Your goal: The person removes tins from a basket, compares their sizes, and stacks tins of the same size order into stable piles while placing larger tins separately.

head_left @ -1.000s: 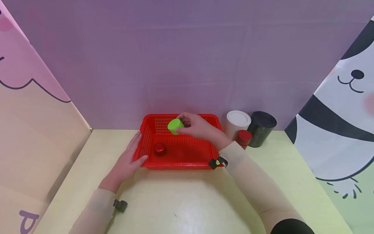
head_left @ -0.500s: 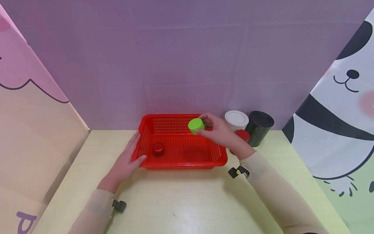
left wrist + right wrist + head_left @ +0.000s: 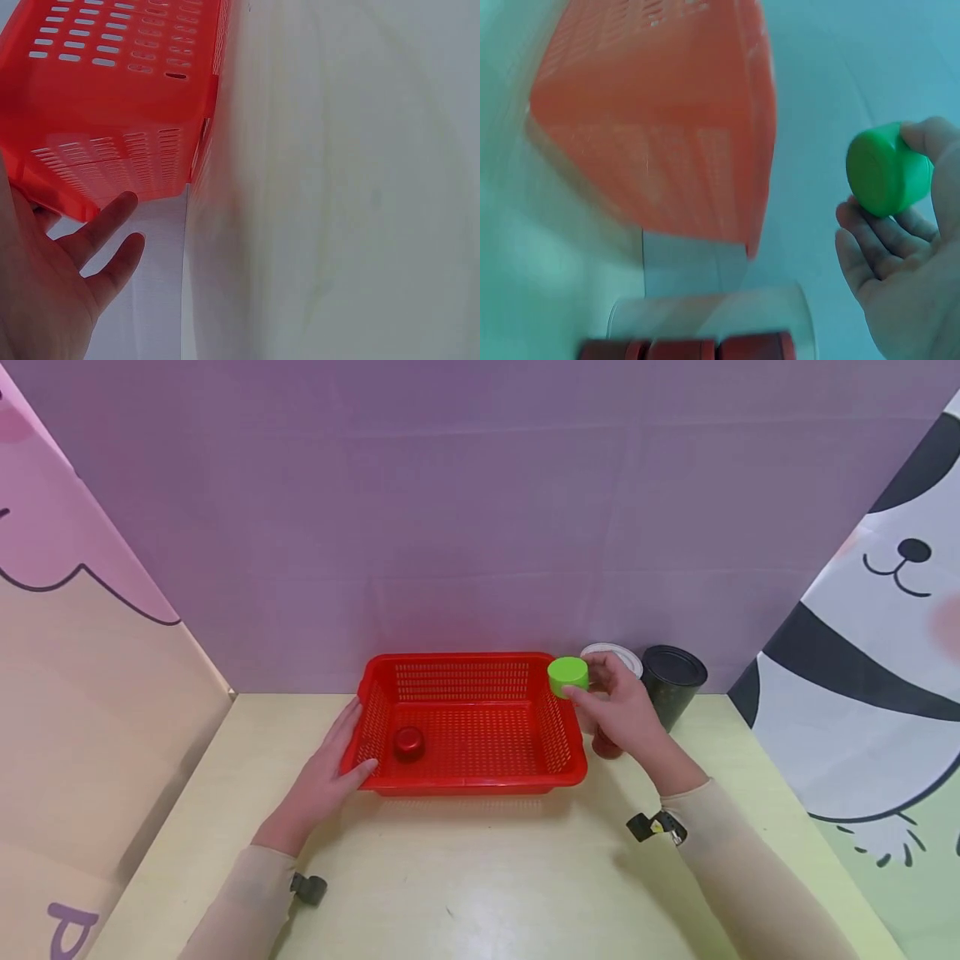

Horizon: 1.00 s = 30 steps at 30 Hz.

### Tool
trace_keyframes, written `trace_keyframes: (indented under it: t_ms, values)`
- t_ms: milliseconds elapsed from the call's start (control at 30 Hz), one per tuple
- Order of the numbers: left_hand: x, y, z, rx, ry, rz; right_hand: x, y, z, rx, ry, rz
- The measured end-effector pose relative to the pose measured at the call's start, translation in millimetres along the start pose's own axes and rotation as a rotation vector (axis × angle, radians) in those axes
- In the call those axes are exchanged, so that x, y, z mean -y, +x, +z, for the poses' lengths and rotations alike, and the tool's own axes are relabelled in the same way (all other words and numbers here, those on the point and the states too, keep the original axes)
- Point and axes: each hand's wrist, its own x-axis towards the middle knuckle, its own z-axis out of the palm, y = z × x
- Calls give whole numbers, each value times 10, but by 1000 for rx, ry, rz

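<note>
My right hand (image 3: pixel 626 710) pinches a small green cylinder (image 3: pixel 567 677) between thumb and fingers, held in the air above the right rim of a red plastic basket (image 3: pixel 465 790). In the right wrist view the green cylinder (image 3: pixel 885 169) shows a flat face and rounded edge. My left hand (image 3: pixel 326 781) rests on the basket's left rim, thumb on the front corner and fingers along the outside. The left wrist view shows two fingers (image 3: pixel 116 262) extended beside the basket. A shiny red round piece (image 3: pixel 409 742) sits inside the basket at the left.
Right of the basket stand a white-lidded can (image 3: pixel 628 658), partly hidden by my right hand, and a dark can (image 3: pixel 675 685). A red segmented object (image 3: pixel 682 349) stands before the white can. A purple backdrop (image 3: pixel 480 527) rises behind the table (image 3: pixel 450 877).
My right hand has carried the green cylinder rightward, from above the basket's middle to its right rim. The left hand and the basket have stayed in place.
</note>
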Motion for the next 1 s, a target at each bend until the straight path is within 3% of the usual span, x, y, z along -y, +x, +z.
trace_keyframes:
  t_ms: [133, 433, 1000]
  values:
    - [-13, 1, -4, 1, 10, 0, -105, -93, -112, -94, -14, 16]
    - [-45, -4, -12, 3, 17, -1, -329, -235, -225, -224, -23, 11]
    - [-21, 15, 0, 6, 22, -4, -666, -317, -304, -329, -20, 49]
